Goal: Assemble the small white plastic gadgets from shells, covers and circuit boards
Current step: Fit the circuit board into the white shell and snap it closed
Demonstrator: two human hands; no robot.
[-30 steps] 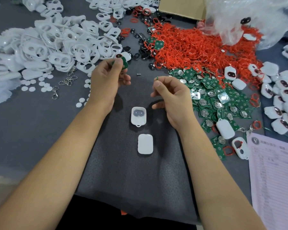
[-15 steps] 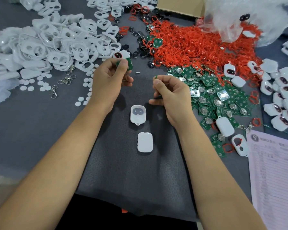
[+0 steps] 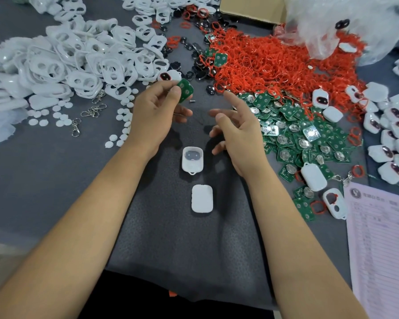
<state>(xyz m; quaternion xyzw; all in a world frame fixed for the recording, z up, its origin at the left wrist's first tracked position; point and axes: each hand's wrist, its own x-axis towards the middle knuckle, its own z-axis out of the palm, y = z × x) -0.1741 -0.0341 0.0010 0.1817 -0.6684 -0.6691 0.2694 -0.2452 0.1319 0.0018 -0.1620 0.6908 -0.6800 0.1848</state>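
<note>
My left hand point(image 3: 157, 111) pinches a small green circuit board point(image 3: 185, 89) between thumb and fingers, held above the grey mat. My right hand point(image 3: 236, 125) is beside it with fingers spread and nothing in it. Below the hands an open white shell point(image 3: 192, 160) lies on the mat, its grey button pad showing inside. A closed white cover point(image 3: 202, 198) lies just nearer to me.
White covers point(image 3: 78, 63) are heaped at the left with white discs and metal clasps point(image 3: 92, 110). Red rubber rings point(image 3: 274, 63) and green boards point(image 3: 297, 130) pile up at the right. Finished gadgets point(image 3: 396, 139) sit far right, by a printed sheet point(image 3: 382, 238).
My right hand, which was closed with something small and green showing at its fingertips, has opened with fingers spread. My left hand keeps the green board and has hardly moved.
</note>
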